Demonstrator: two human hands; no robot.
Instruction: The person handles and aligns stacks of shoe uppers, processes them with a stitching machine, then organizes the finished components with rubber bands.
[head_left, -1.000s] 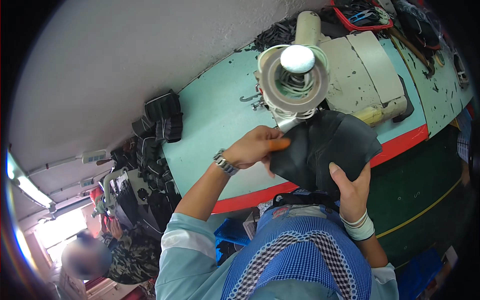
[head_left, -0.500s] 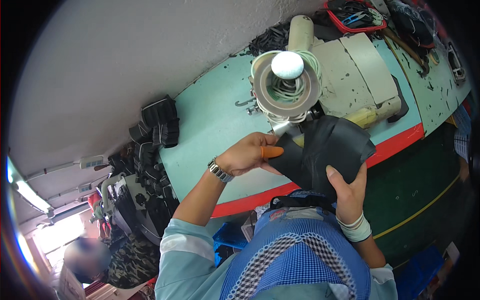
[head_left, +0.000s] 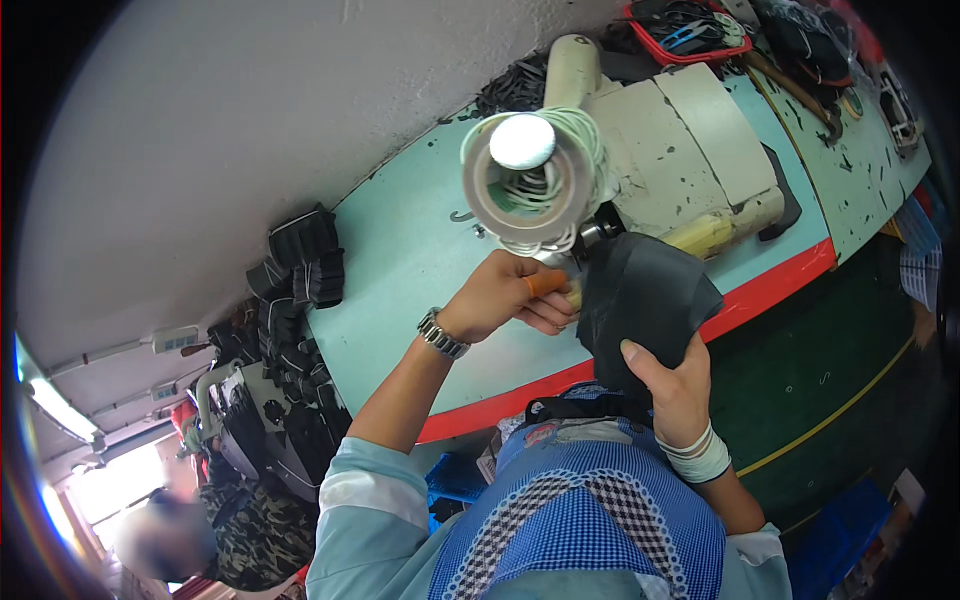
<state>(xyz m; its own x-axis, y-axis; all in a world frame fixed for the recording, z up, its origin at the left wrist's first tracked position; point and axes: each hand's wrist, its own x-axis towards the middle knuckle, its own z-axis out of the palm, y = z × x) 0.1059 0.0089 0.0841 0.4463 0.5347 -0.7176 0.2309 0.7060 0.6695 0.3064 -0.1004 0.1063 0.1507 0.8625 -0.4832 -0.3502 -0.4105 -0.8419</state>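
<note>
My right hand grips a black, leather-like sheet by its near edge, thumb on top and fingers beneath. The sheet hangs over the table's front side, slightly bent. My left hand, with an orange finger cover, is at the sheet's left edge, beside the working end of a cream machine. Its fingers are curled together; whatever is between the fingertips is hidden. Above that hand, a ring-shaped roll with coiled white cord and a white round top covers part of the machine.
A pale green table with a red front edge carries the machine. Bundled black pieces are stacked at its left end. At the back stand black scraps and a red basket of tools. Another person is at lower left.
My left hand has shifted from holding a black piece's left part to the machine's working end. The sheet in my right hand now looks narrower and sits further left in view.
</note>
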